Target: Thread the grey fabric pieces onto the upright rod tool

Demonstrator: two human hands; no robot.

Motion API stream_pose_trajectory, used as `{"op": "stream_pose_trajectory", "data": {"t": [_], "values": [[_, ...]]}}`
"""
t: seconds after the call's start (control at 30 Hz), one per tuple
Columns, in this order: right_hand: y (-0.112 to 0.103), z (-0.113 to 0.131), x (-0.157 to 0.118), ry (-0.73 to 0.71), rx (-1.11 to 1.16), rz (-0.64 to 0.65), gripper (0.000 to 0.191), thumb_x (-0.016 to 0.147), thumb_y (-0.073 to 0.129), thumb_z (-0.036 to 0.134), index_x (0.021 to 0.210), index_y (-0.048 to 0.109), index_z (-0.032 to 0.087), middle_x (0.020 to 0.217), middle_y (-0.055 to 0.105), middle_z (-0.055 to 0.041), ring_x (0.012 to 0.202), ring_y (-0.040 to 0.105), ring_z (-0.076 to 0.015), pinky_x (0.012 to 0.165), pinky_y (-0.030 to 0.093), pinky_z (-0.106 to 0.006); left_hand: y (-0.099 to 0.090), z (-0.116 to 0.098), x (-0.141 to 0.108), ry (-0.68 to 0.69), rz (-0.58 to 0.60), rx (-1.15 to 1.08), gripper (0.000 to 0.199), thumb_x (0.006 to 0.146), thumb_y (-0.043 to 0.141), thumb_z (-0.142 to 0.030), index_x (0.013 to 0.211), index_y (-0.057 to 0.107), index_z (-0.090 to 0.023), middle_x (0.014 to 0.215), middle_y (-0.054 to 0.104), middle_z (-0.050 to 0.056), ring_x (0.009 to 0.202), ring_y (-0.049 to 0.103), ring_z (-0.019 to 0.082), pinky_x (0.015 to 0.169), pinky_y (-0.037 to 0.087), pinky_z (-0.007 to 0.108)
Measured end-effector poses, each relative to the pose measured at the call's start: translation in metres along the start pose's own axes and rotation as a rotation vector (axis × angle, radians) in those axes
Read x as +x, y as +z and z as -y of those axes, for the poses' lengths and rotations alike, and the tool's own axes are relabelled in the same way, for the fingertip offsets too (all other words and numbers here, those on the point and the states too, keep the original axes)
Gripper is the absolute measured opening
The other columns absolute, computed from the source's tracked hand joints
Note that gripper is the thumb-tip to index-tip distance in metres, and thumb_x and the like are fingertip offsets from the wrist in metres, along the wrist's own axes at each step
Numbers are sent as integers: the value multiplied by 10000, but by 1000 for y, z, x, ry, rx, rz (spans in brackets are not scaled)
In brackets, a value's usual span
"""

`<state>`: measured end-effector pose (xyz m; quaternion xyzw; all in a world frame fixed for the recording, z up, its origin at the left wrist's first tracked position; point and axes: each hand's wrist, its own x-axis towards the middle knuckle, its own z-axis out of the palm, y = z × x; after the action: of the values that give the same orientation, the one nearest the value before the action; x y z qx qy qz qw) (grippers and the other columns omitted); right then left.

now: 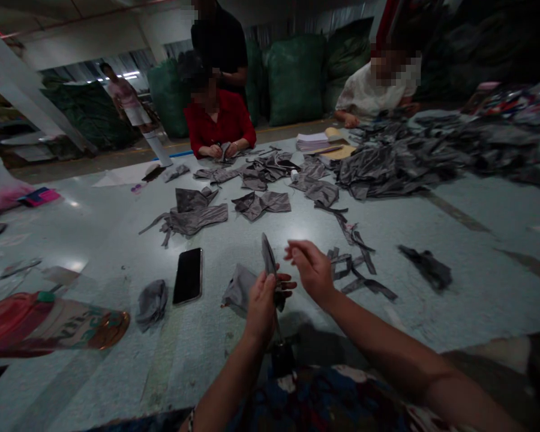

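left hand pinches a folded grey fabric scrap upright, a looser grey piece lying against its outer side. right hand raised just beside it, fingers loosely curled, holding nothing. nearest to it: grey fabric strips on the pale table. black smartphone lies left of the hands, near a crumpled grey bundle. farther off: scattered grey cut pieces and a large grey fabric heap. across the table, a co-worker in a red shirt handles grey fabric; green sacks stand behind.
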<state>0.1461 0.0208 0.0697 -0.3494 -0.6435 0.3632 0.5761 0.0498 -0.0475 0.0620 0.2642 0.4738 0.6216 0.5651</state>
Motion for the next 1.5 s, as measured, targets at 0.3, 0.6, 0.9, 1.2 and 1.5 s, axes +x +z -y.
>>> {"op": "stream_pose_trajectory", "data": {"t": [0.3,0.6,0.9,1.2,1.5], "values": [[52,-12,103,99,-150,217,409,776,436,464,556,554,140,478,458,26,491,417,-79,476,301,-203,-3,-22,46,324,-123,593,177,759,507,-349,712,514,-180,530,420,-49,475,377,92,476,291,209],[48,-44,51,506,172,-10,435,716,421,571,526,418,180,447,355,64,437,323,-73,438,279,-216,-2,-21,43,371,-59,741,221,784,446,-278,588,480,-184,522,446,-23,512,395,119,507,251,233],[44,-18,101,354,74,423,317,689,529,444,681,611,138,542,514,39,508,415,-72,498,306,-192,-5,-23,34,399,-138,753,146,757,528,-334,740,552,-192,574,503,-20,519,443,127,520,295,230],[26,-36,77,338,60,-39,346,708,507,463,598,547,137,476,409,54,458,350,-70,450,272,-207,7,-38,66,327,-30,716,192,739,465,-245,558,475,-181,460,453,-33,437,401,106,473,282,223],[39,-56,50,641,302,453,326,619,594,461,607,523,143,465,465,60,399,370,-56,402,266,-186,-11,-21,31,386,-156,644,236,794,464,-380,895,564,-191,777,584,36,696,526,157,572,376,239]]}}
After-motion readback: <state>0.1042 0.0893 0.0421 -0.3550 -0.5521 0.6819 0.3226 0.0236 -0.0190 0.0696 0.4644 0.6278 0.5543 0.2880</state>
